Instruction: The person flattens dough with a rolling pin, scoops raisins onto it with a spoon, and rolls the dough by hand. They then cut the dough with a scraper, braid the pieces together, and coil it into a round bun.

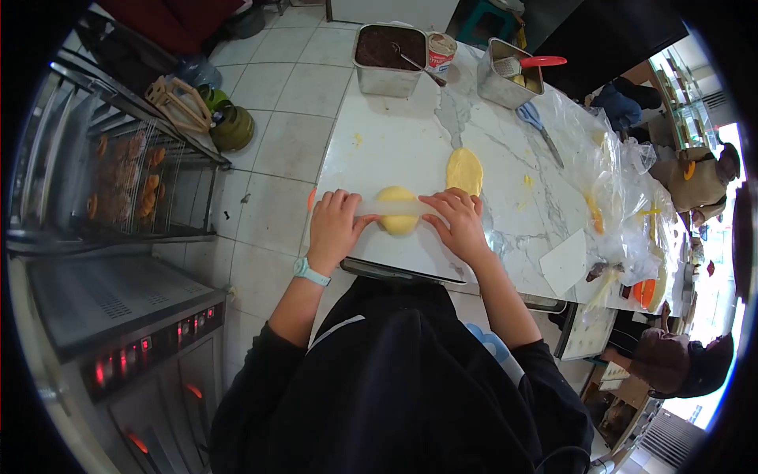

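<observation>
Black top [410, 371] at 6 o'clock. My left hand [335, 229] and right hand [458, 225] lie flat, fingers together, on rolling pin [388, 207] over dough ball [397, 221], mid-counter [395, 150]. Flattened dough [464, 170] at its 1 o'clock.

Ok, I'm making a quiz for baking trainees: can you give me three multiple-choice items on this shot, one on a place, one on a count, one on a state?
1. Where does the flat dough lie?
A) on the table, just beyond the right hand
B) in a tub
C) on the floor

2. How many big dough pieces lie near the hands?
A) one
B) two
C) five

3. How do the hands stand?
A) both on the pin
B) one lifts scissors
C) both in the air

Key:
1 A: the flat dough lies on the marble past the right fingers.
2 B: there is the flat dough and the ball under the pin.
3 A: the left hand and the right hand lie open on the pin's ends.
</observation>
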Available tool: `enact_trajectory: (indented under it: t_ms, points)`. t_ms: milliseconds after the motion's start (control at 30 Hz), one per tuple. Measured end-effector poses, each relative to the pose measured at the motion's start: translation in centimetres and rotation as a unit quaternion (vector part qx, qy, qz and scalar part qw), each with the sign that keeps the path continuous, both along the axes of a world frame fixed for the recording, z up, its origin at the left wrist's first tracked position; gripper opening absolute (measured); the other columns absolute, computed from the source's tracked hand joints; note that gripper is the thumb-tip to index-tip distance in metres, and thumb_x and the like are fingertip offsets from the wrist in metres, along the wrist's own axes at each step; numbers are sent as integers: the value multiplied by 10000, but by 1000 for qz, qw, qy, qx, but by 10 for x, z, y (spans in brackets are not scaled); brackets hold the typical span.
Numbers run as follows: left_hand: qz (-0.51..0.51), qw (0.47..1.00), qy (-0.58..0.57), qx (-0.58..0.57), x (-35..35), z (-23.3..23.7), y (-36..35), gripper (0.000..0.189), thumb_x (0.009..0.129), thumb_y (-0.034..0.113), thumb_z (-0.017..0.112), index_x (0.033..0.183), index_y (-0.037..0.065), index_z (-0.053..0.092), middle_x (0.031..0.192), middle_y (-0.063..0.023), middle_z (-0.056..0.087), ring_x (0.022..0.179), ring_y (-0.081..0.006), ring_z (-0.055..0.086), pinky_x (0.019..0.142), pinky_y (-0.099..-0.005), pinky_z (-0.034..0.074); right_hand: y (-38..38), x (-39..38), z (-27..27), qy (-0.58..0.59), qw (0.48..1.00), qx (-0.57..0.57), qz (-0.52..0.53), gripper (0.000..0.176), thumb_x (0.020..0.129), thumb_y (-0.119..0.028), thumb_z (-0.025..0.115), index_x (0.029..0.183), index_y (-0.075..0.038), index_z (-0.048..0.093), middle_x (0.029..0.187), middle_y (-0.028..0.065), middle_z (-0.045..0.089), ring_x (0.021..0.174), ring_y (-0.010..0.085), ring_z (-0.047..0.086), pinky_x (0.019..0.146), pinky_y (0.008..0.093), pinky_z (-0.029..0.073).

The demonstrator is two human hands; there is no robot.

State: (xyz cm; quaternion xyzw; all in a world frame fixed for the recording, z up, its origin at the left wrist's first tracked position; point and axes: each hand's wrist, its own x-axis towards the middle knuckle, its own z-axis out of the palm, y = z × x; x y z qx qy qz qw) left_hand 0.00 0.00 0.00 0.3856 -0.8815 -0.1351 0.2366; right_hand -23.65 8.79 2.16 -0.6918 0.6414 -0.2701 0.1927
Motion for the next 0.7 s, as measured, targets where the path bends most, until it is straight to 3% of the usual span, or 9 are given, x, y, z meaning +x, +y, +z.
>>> enact_trajectory:
  t_ms: [67,200,400,467,600,667,700]
  points:
    - [21,998,-39,-42,-14,-2,-8,394,796,431,621,891,55,549,883,-77,530,839,-272,523,698,-372,421,-3,-5,-4,174,982,-55,-45,341,847,-277,598,1185,-237,582,1110,7,550,1109,201,454,924,475,279]
    - [-4,995,-69,-74,-4,-2,-53,371,803,419,615,819,58,528,772,-68,523,753,-269,537,627,-384,436,-44,5,-14,198,976,-61,-69,299,856,-277,581,1153,-250,593,1070,-7,559,1060,193,481,932,467,271]
    - [-26,998,-48,43,-22,-5,-106,398,867,365,556,653,30,531,622,-128,542,617,-320,554,535,-433,432,-95,-7,-23,236,962,-119,-66,142,870,-253,564,979,-168,599,884,-27,604,936,164,532,910,449,288]
    - [-7,999,-9,52,-24,-6,-110,413,876,344,544,587,50,561,580,-114,565,535,-313,562,495,-407,450,-100,-10,-17,189,969,-144,-73,118,880,-245,553,900,-137,594,774,-15,610,857,163,548,889,438,306]
    - [-26,999,28,35,-11,-3,-82,385,882,325,535,614,50,565,590,-103,570,553,-299,568,516,-399,454,-74,-8,0,157,980,-115,-51,153,875,-272,559,883,-130,614,752,0,616,827,169,553,880,432,315]
    - [-58,991,-69,101,-6,5,-76,309,861,309,547,687,54,568,787,-86,629,748,-273,599,658,-425,455,-65,-10,-3,180,983,-17,25,184,864,-299,564,867,-128,632,744,9,620,834,183,549,878,439,317]
    - [-61,990,-69,103,-8,13,-77,309,861,309,547,687,54,568,787,-86,629,748,-273,599,658,-425,455,-67,-9,0,180,983,-14,23,184,864,-299,564,867,-128,632,744,9,620,834,183,549,878,439,317]
